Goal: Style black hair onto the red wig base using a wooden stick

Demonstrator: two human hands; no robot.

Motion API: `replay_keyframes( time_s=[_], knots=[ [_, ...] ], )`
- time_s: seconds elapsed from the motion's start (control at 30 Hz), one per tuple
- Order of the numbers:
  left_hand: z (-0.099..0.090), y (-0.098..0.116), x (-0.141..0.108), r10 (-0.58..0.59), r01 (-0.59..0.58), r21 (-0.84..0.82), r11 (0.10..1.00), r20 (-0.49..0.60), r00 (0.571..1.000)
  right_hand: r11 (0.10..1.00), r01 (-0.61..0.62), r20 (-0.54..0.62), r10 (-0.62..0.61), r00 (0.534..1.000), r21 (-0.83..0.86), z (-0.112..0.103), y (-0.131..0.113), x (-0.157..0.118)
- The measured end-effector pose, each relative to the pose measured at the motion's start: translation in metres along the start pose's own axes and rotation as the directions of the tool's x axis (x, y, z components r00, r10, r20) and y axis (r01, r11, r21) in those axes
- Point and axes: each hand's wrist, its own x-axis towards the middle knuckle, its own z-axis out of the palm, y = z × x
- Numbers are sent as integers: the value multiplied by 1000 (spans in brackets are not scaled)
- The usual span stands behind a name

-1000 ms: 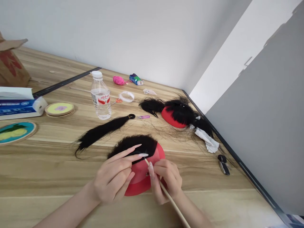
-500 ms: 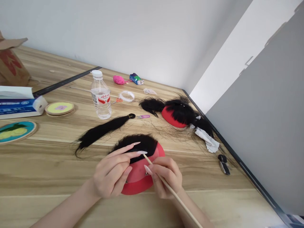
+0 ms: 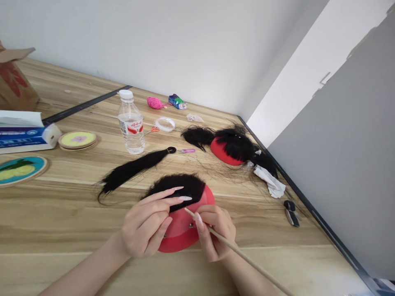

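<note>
A red head form (image 3: 179, 245) with a pale mesh band (image 3: 182, 220) and short black hair (image 3: 180, 181) stands on the table before me. My left hand (image 3: 148, 222) rests over its left side. Two long-nailed fingers stretch across the hair, while the thumb and index finger are pinched together; what lies between them is hidden. On the right, my right hand (image 3: 216, 232) grips a thin wooden stick (image 3: 243, 257) between thumb and fingers. The stick's tip points at the mesh just below the hair's edge. A small metal pin head (image 3: 191, 225) shows on the mesh.
Behind lie a tied black hair bundle (image 3: 135, 168), purple thread snips (image 3: 187, 151), a water bottle (image 3: 131, 127) and a second red form with hair (image 3: 222, 154). Crumpled tissue (image 3: 271, 183) and a key fob (image 3: 291, 213) are right; embroidery hoops (image 3: 77, 140) and a tissue pack (image 3: 27, 137) left.
The stick's tip has drawn back slightly from the left fingertips, and its rear end has swung right. My right thumb has shifted up along it. The left hand stays in place.
</note>
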Motion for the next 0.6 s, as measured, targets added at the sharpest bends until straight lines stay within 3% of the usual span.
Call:
replay_keyframes(
  time_s=[0.17, 0.6],
  knots=[
    [0, -1, 0, -1, 1, 0, 1000, 14, 1000, 999, -42, 63, 44, 997, -27, -2, -5, 2],
    [0, 1, 2, -29, 29, 28, 999, 4, 1000, 998, 54, 86, -51, 995, -32, -4, -5, 5]
  ],
)
